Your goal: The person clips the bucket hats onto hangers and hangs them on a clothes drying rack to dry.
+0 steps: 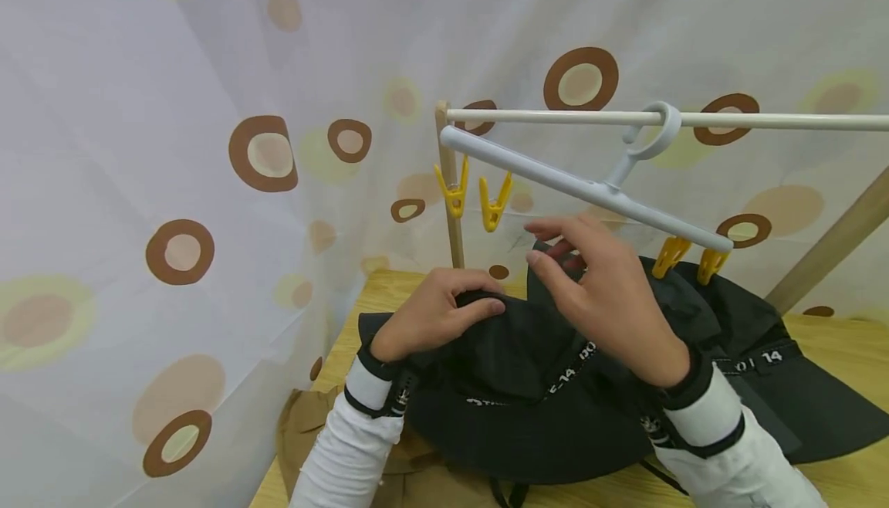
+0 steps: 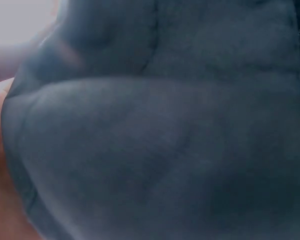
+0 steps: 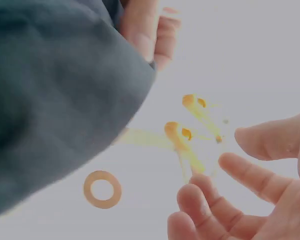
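Observation:
My left hand [image 1: 441, 311] pinches the top of a black bucket hat [image 1: 514, 353] between thumb and fingers. The hat has white lettering along its band, and its dark cloth [image 2: 155, 160] fills the left wrist view. My right hand [image 1: 611, 299] is raised just above it, below the hanger, thumb and fingers apart with nothing between them. Left of those fingers are two yellow clips [image 1: 454, 193] under the left end of a pale hanger [image 1: 542, 170]. Seen from the right wrist, the clips [image 3: 177, 137] are beyond the right fingertips, not touched.
A white rail [image 1: 542, 116] on wooden posts carries the hanger. Two more yellow clips [image 1: 670, 255] at its right end grip a second black hat [image 1: 819, 392]. A brown cloth item [image 1: 305, 423] lies on the wooden table [image 1: 375, 292]; a dotted curtain [image 1: 208, 184] stands behind.

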A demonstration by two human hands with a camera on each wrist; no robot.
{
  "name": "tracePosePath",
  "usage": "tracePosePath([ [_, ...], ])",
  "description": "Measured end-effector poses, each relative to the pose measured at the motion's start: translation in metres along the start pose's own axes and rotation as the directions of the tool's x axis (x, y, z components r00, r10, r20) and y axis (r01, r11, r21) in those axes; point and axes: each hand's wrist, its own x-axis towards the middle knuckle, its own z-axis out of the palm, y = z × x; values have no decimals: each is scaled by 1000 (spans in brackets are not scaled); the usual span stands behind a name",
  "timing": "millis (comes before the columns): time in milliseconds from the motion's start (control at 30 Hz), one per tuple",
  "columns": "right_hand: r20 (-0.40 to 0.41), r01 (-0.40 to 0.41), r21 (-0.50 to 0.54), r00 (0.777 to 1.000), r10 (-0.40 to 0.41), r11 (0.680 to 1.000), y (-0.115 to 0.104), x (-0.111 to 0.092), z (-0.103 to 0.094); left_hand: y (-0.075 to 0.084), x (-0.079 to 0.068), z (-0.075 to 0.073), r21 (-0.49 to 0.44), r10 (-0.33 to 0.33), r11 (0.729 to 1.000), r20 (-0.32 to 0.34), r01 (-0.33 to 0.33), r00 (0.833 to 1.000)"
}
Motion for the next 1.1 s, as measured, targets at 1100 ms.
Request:
tracePosePath([
  [1100,-123,-138,-116,985,124,984,18,27,57,-19,-10,1,65,-104,993,86,98,991],
])
